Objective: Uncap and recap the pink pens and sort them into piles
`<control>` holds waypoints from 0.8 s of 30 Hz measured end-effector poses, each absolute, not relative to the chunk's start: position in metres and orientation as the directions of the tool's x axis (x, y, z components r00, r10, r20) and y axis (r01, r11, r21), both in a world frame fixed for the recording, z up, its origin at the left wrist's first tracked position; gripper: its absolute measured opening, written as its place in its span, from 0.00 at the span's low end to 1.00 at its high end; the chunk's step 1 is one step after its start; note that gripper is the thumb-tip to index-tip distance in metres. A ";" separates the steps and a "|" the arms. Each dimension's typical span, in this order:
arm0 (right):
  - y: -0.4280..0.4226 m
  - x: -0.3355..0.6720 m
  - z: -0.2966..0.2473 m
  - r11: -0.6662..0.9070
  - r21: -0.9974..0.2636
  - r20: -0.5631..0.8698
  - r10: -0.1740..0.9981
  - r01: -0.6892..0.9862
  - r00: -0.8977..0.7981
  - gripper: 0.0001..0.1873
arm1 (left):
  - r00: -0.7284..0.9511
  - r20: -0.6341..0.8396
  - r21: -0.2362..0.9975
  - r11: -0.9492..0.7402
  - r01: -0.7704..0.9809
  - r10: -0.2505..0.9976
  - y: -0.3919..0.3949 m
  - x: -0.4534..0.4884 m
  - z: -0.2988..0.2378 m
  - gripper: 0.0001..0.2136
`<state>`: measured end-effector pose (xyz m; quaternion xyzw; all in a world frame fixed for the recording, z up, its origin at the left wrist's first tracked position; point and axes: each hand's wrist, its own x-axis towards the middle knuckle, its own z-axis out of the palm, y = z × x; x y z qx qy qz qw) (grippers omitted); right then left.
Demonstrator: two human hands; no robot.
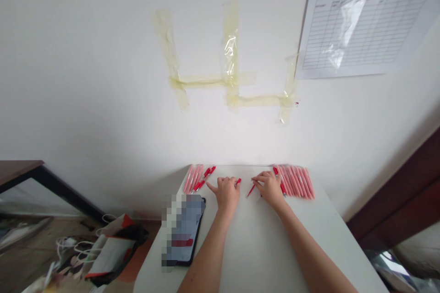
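My left hand is closed near the far side of the table, with a red pen part showing at its fingertips. Its thumb points out toward some red pen parts on the left. My right hand pinches something small and thin, too small to name. Just below those fingertips lies a slim red refill. A red pen piece rests beside the right hand, partly covered by it. Pink pens lie side by side in a right row and a smaller left row.
A phone with a blurred screen lies at the left edge of the white table. The wall carries yellowed tape and a printed sheet. Bags and cables sit on the floor at left.
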<state>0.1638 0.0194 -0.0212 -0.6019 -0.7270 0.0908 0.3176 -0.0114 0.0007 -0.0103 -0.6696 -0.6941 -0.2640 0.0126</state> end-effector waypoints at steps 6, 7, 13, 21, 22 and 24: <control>0.013 0.158 -0.018 0.327 -0.396 0.372 0.912 0.858 -0.175 0.15 | -0.111 0.345 0.341 -0.014 0.940 0.932 0.000 -0.012 -0.009 0.09; 0.011 0.157 -0.017 0.337 -0.378 0.369 0.909 0.862 -0.194 0.15 | -0.116 0.342 0.336 -0.006 0.942 0.932 0.000 -0.012 -0.009 0.09; 0.009 0.149 -0.014 0.365 -0.336 0.344 0.906 0.868 -0.247 0.14 | -0.128 0.326 0.315 0.020 0.949 0.937 0.000 -0.012 -0.009 0.09; 0.010 0.147 -0.015 0.361 -0.334 0.321 0.912 0.871 -0.255 0.14 | -0.144 0.302 0.355 0.029 0.934 0.942 0.002 -0.015 -0.010 0.09; 0.010 0.147 -0.014 0.360 -0.336 0.318 0.913 0.870 -0.255 0.14 | -0.144 0.292 0.358 0.032 0.933 0.945 0.002 -0.015 -0.010 0.09; 0.011 0.147 -0.014 0.357 -0.342 0.315 0.915 0.869 -0.252 0.14 | -0.146 0.272 0.362 0.039 0.931 0.951 0.002 -0.015 -0.009 0.09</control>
